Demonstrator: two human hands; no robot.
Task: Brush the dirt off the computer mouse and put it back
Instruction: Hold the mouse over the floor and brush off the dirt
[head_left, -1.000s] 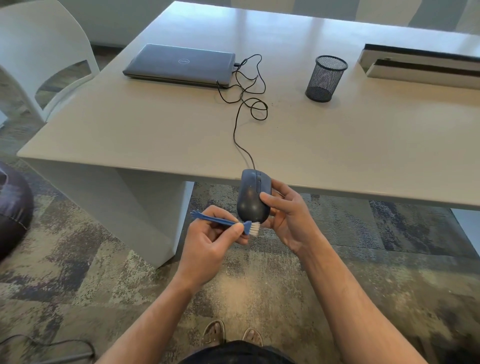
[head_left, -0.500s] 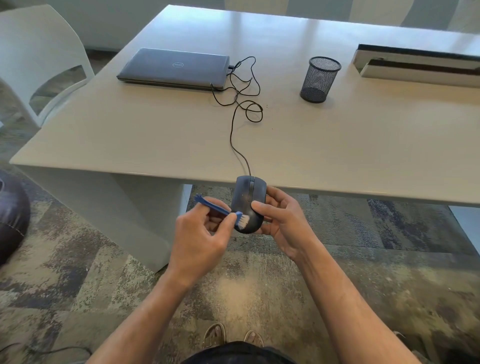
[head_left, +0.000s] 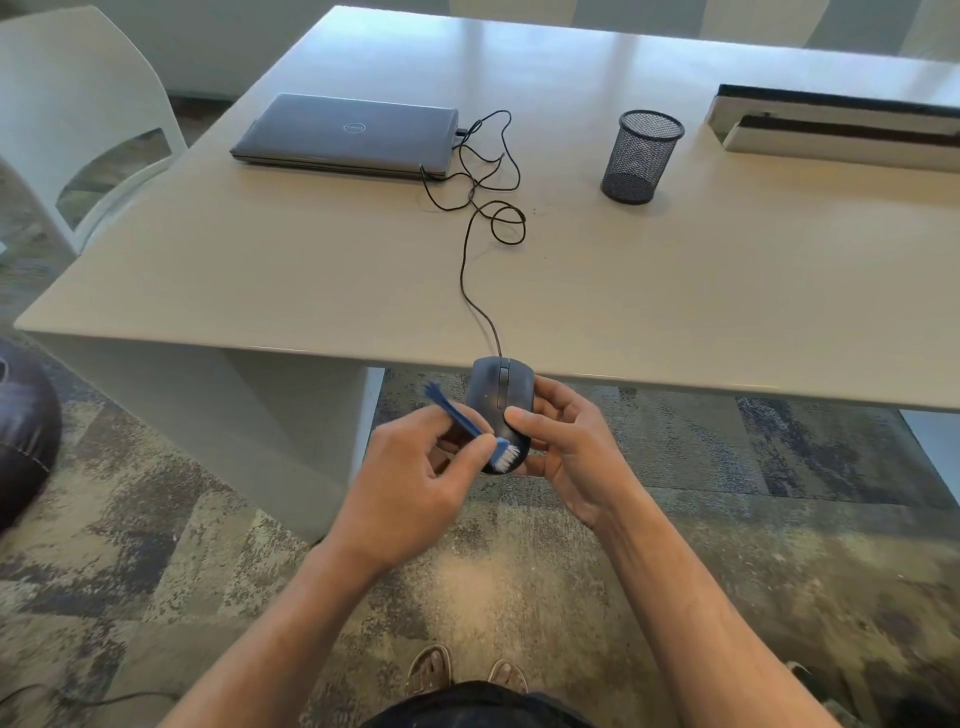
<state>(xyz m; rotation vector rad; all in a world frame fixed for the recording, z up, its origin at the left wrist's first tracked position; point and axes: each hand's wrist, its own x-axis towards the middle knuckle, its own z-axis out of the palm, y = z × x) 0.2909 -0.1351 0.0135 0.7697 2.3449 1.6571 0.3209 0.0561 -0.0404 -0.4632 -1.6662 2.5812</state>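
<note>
A dark blue wired computer mouse (head_left: 492, 397) is held in the air just in front of the table's near edge. My right hand (head_left: 570, 451) grips it from the right, thumb across its top. My left hand (head_left: 410, 486) pinches a small blue brush (head_left: 457, 413) by its handle. The brush's white bristles (head_left: 505, 457) lie against the mouse's near end. The mouse's black cable (head_left: 470, 270) runs up over the table to a closed grey laptop (head_left: 348, 134).
The beige table (head_left: 260, 270) carries a black mesh pen cup (head_left: 640, 156) and a white and black box (head_left: 841, 127) at the right. A white chair (head_left: 67, 114) stands at the left. Patterned carpet lies below, with my sandalled feet at the bottom.
The brush has tilted, its handle now pointing up and left, and its bristles have moved from beside the mouse's near end onto its surface. The mouse stays in my right hand.
</note>
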